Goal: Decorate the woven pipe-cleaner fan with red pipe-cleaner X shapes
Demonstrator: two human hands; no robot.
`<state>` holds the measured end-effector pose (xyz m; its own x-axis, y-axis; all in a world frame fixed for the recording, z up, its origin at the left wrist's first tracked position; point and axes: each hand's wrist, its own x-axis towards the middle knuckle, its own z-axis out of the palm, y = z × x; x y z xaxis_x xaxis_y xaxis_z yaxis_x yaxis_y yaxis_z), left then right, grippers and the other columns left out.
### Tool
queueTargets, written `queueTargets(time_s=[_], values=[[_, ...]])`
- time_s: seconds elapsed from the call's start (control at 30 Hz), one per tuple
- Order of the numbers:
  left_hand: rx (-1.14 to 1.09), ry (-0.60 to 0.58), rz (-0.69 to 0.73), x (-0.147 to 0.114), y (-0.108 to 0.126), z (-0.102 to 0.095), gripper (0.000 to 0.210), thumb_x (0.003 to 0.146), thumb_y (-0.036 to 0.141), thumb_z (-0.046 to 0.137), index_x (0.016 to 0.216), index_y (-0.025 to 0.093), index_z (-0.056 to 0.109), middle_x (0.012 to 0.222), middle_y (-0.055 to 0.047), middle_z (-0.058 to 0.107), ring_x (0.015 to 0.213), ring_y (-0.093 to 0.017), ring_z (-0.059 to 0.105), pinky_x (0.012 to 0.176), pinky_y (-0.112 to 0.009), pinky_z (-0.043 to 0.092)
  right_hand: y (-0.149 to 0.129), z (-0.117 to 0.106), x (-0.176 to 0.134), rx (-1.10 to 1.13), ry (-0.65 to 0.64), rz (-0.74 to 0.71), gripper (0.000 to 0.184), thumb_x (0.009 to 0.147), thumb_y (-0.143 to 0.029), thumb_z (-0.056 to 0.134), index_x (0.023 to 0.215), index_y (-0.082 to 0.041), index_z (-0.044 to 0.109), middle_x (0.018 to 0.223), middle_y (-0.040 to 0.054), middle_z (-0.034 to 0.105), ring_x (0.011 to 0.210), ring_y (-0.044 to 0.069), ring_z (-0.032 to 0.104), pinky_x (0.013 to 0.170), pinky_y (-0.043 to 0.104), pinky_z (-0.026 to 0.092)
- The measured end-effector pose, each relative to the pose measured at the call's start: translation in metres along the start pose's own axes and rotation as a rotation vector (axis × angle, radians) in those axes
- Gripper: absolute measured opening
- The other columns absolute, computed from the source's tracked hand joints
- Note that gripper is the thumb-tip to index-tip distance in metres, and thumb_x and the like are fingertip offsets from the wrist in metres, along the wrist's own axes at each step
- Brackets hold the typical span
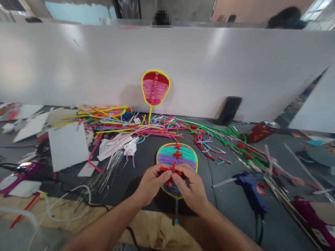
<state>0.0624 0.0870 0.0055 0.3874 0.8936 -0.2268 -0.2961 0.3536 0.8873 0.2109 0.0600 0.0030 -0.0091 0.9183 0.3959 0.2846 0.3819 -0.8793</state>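
Head cam: L hand and R hand both pinch a red fuzzy star, thumbs close tog. at its middle, over a striped fan on the worktop; can't tell if star touches fan. Star's prob. v. light, soft, grippy, w/ bendy wire inside; squeezed arms may warp, so best held at centre.

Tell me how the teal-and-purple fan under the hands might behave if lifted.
The fan is probably light: it looks made of thin strands. Its yellow rim seems to hold its shape, so it may stay fairly stiff. The handle might flex, being so slender.
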Motion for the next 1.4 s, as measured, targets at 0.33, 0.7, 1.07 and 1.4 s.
queueTargets(time_s=[0.33,0.7,1.07,1.4], values=[[-0.108,-0.051,-0.172,0.000,0.006,0.002,0.025,0.069,0.033,0.075,0.070,0.011,0.065,0.057,0.002,0.060,0.044,-0.005,0.053,0.047,-0.016,0.041,-0.002,-0.001,0.003,0.072,0.041,-0.030,0.011,0.082,-0.013,0.057,0.083,-0.020,0.066,0.076,0.0028,0.065,0.071,0.014,0.061,0.065,0.026,0.051],[-0.222,-0.061,-0.316,0.001,0.009,0.005,0.028,0.067,0.034,0.074,0.063,0.011,0.060,0.053,0.000,0.060,0.037,-0.006,0.051,0.041,-0.018,0.044,0.010,-0.018,0.009,-0.338,-0.080,-0.511,0.026,0.084,-0.006,0.051,0.104,-0.018,0.062,0.083,0.0077,0.064,0.074,0.014,0.060,0.064,0.024,0.052],[-0.247,-0.118,-0.336,0.001,0.008,0.000,0.024,0.060,0.019,0.081,0.076,0.011,0.065,0.063,0.000,0.063,0.046,-0.007,0.058,0.049,-0.017,0.048,0.010,-0.027,0.011,-0.566,-0.085,-0.686,0.025,0.085,-0.008,0.054,0.106,-0.017,0.065,0.084,0.0074,0.065,0.071,0.016,0.058,0.063,0.028,0.050],[-0.151,0.011,-0.254,0.001,0.010,0.003,0.021,0.060,0.018,0.079,0.074,0.012,0.064,0.060,0.001,0.063,0.050,-0.008,0.060,0.053,-0.018,0.048,0.008,-0.021,0.009,-0.311,-0.071,-0.380,0.028,0.084,-0.010,0.053,0.105,-0.021,0.066,0.086,0.0075,0.066,0.077,0.016,0.063,0.066,0.028,0.054]])
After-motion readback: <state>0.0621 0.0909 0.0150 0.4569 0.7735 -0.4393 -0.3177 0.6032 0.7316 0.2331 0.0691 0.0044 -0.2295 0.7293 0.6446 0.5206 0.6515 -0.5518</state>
